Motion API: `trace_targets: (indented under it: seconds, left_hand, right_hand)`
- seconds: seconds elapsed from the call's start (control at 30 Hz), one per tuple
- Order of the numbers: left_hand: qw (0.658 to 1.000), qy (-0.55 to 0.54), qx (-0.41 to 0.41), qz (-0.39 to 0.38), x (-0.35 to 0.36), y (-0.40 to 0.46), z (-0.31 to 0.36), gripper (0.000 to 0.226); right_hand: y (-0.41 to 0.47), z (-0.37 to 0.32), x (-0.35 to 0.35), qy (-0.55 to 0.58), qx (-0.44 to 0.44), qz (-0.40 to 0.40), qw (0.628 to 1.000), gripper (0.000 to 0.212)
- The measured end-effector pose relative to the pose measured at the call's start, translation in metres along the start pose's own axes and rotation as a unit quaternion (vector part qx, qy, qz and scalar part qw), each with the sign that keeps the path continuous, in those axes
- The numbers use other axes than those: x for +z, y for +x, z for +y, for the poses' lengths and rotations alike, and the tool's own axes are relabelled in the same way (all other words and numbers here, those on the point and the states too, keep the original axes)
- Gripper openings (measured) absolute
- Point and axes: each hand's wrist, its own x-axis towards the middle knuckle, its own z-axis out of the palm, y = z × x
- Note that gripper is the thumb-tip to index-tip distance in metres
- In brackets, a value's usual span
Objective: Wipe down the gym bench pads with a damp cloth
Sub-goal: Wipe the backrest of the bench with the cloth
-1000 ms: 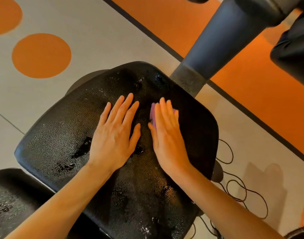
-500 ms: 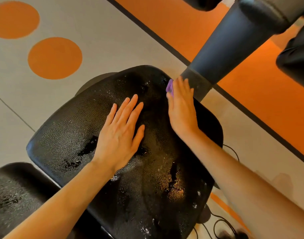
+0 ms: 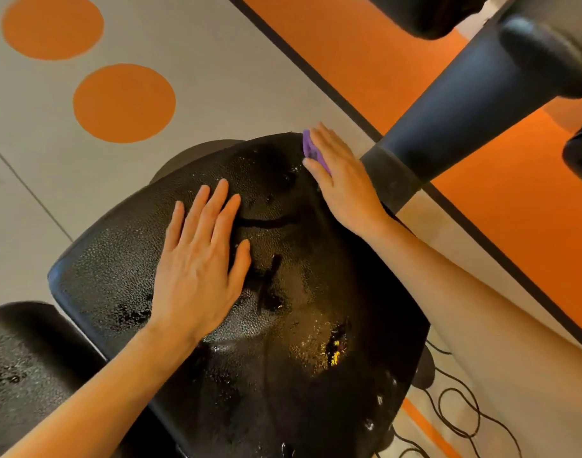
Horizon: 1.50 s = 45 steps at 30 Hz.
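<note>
Wiping surface: I see a black seat pad (image 3: 316,325), wet and glistening.
Room: grey floor (image 3: 217,67), orange dots, orange strip.
Left hand (image 3: 197,269): flat, fingers straight, holding nothing.
Right hand (image 3: 344,180): flat, pressing purple cloth (image 3: 311,150) at pad's far edge.
Change: cloth has moved farther away from me, up the pad.

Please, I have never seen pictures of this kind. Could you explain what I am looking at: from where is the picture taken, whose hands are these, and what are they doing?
There is no machine: a camera worn on a person's head looks down at their two bare hands. The left hand lies flat, fingers straight, on a black gym bench pad that shines with wet patches. The right hand presses a purple cloth flat against the pad's far edge. A grey padded bar crosses above the orange and grey floor.
</note>
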Motion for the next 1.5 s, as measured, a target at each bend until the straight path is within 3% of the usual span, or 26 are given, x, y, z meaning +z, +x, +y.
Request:
trace_targets:
  seconds: [0.13, 0.37, 0.57, 0.77, 0.97, 1.17, 1.33, 1.5]
  left_hand:
    - [1.0, -0.007, -0.004, -0.002, -0.001, 0.0, 0.001, 0.058]
    - [1.0, 0.011, -0.008, -0.013, -0.002, 0.001, 0.003, 0.058]
    - [1.0, 0.004, -0.014, -0.008, -0.001, 0.001, 0.002, 0.059]
    - [1.0, 0.009, -0.016, -0.015, -0.001, 0.001, 0.004, 0.058]
    - [1.0, 0.002, -0.02, -0.009, -0.002, 0.002, 0.004, 0.059]
    - [1.0, 0.003, -0.018, -0.005, 0.0, 0.001, 0.005, 0.058]
    - [1.0, -0.004, -0.017, 0.007, 0.001, 0.001, 0.004, 0.058]
    - [1.0, -0.001, -0.016, 0.003, 0.0, 0.001, 0.005, 0.058]
  right_hand:
    - [-0.083, 0.03, -0.016, -0.032, 0.0, 0.006, 0.999, 0.051]
    - [0.039, -0.011, 0.01, -0.063, -0.037, -0.004, 0.997, 0.05]
    - [-0.063, 0.03, -0.019, -0.021, -0.049, -0.028, 0.998, 0.052]
    - [0.047, -0.02, 0.01, -0.063, -0.047, -0.025, 0.997, 0.048]
    - [-0.069, 0.023, -0.013, -0.018, -0.088, -0.052, 0.995, 0.054]
    - [0.037, -0.027, 0.018, -0.048, -0.07, -0.035, 0.996, 0.05]
    - [-0.079, 0.007, -0.004, -0.05, -0.112, -0.075, 0.99, 0.057]
    - [0.028, -0.03, 0.024, -0.075, -0.074, -0.015, 0.994, 0.05]
